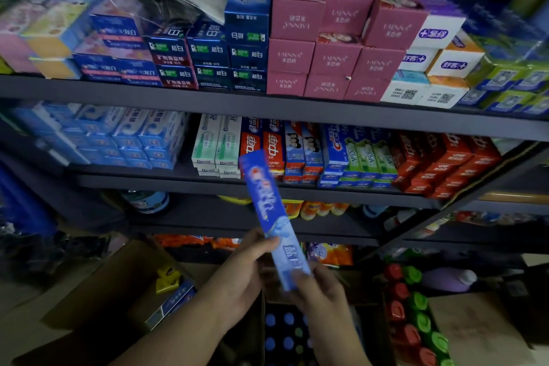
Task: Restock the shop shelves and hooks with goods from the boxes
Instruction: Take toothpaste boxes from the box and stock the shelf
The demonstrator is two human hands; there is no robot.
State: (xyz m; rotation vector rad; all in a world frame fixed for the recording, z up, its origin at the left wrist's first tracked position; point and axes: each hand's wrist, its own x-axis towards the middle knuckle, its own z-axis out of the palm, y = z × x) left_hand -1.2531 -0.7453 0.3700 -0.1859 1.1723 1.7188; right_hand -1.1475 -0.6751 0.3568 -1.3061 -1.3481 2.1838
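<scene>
A long blue toothpaste box (269, 211) is held up, tilted, in front of the middle shelf (166, 180). My left hand (242, 267) grips its lower half from the left. My right hand (319, 291) pinches its bottom end from below. The top of the box reaches the row of toothpaste boxes (300, 154) standing on that shelf. Below my left arm an open cardboard box (118, 285) holds another blue toothpaste box (170, 304) and a small yellow pack (167, 278).
The top shelf (208, 101) carries stacked blue, pink and white cartons. Bottles with red and green caps (413, 309) stand at the lower right, blue-capped bottles (285, 333) sit in a box under my hands. Snack packets (326, 252) lie on a lower shelf.
</scene>
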